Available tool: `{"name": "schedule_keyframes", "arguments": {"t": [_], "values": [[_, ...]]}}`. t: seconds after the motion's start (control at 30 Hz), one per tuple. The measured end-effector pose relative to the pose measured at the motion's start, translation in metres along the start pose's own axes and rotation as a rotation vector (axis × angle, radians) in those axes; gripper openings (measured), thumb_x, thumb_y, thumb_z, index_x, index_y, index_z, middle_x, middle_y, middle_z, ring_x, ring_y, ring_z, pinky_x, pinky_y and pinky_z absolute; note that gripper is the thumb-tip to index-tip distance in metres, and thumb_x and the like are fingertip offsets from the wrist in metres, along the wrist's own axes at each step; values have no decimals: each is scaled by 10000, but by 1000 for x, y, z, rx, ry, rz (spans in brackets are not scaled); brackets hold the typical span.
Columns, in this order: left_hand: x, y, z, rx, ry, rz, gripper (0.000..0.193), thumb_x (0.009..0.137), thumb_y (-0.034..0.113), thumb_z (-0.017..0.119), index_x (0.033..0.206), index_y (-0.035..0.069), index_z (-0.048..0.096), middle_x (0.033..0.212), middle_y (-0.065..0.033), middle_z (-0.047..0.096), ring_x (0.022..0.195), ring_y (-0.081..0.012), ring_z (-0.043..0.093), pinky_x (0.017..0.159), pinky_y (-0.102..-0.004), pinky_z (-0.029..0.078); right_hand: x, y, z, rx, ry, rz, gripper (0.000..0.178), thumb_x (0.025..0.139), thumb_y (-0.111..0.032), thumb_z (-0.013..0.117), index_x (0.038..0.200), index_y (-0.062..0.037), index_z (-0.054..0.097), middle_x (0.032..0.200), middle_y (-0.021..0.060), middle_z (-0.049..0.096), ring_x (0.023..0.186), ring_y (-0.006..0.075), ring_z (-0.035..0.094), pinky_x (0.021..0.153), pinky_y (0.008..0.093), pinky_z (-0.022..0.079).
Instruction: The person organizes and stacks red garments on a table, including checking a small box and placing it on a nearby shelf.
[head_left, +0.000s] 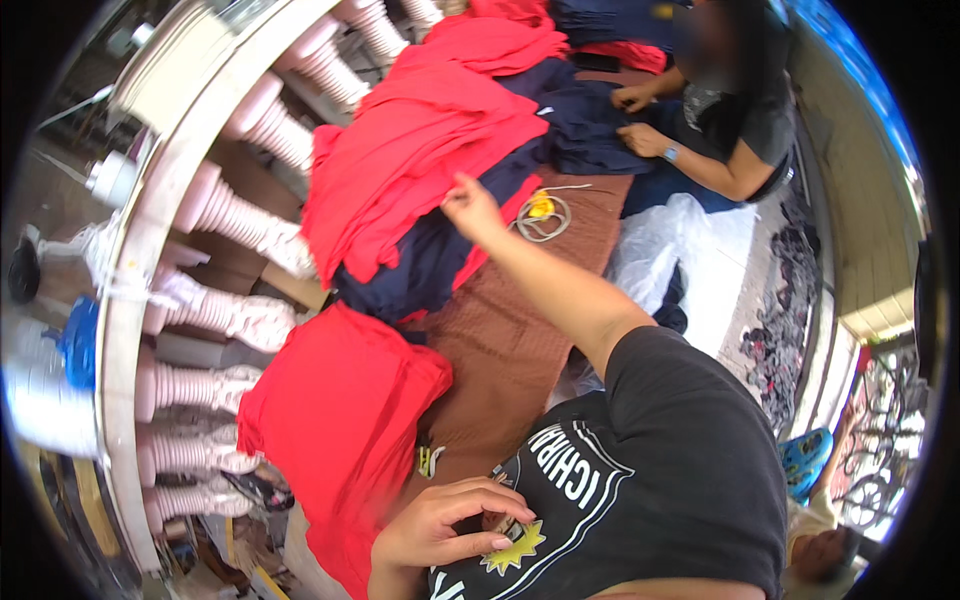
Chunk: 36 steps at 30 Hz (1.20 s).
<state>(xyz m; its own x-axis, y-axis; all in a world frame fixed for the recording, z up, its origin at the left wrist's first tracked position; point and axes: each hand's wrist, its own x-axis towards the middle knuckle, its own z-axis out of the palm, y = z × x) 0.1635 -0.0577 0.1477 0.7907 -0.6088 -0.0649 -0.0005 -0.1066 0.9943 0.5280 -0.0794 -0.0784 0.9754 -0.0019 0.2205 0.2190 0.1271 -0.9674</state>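
Note:
My right hand (472,212) reaches out over the edge of a large heap of red cloth (425,140). Its fingers are curled in; whether any cloth is caught between them is hidden. Dark navy cloth (410,265) lies layered under the red, below that hand. Close to my body, my left hand (455,525) hovers in front of my black shirt (690,470), fingers bent and thumb apart, with nothing seen between them. A separate pile of red cloth (350,390) is beside it, draping down toward the lower edge.
A brown-covered table (500,345) runs beneath the cloth. On it lies a coiled pale cord (545,218) with a yellow piece. Pink ribbed posts (235,205) line a rack at left. A co-worker (735,110) handles navy cloth (595,125) opposite. Clear plastic sheeting (660,245) hangs at right.

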Motion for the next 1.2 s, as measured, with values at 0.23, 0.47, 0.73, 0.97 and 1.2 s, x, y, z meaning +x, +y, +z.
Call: {"name": "schedule_keyframes", "arguments": {"t": [0.23, 0.47, 0.73, 0.97, 1.2], "values": [[30, 1, 5, -35, -38, -194, 283, 763, 71, 671, 1034, 8, 617, 1009, -94, 612, 902, -167, 581, 789, -269, 450, -63, -34, -39, -267, -264, -145, 338, 733, -125, 591, 1053, -17, 577, 960, 150, 592, 885, 263, 587, 793, 351, 478], [48, -24, -14, -39, 307, -87, 208, 773, 81, 641, 958, -6, 601, 960, -78, 596, 883, -152, 566, 788, -262, 441, -100, -119, -56, 366, -871, 117, 291, 870, -253, 565, 1056, -30, 595, 936, 62, 642, 846, 137, 601, 739, 274, 484], [29, -112, -38, -237, 250, 430, 393, 859, 410, 512, 921, 23, 538, 819, -46, 550, 760, -124, 535, 685, -272, 442, -175, -225, -70, 501, -1505, 72, 314, 908, -282, 467, 1007, -26, 619, 850, 43, 630, 583, 75, 562, 475, 216, 443], [1, -121, -10, -234, 678, 564, 437, 854, 466, 492, 944, 39, 514, 842, -28, 536, 771, -112, 522, 691, -269, 438, -191, -227, -57, 523, -1319, -94, 446, 924, -313, 424, 669, -30, 655, 594, 50, 613, 495, 103, 556, 465, 248, 435], [1, -134, -7, -243, 866, 589, 483, 849, 522, 471, 968, 54, 490, 866, -10, 521, 783, -101, 509, 696, -265, 433, -202, -221, -43, 479, -1220, -192, 540, 937, -332, 378, 554, -44, 627, 479, 33, 575, 393, 112, 521, 408, 255, 419]]}}
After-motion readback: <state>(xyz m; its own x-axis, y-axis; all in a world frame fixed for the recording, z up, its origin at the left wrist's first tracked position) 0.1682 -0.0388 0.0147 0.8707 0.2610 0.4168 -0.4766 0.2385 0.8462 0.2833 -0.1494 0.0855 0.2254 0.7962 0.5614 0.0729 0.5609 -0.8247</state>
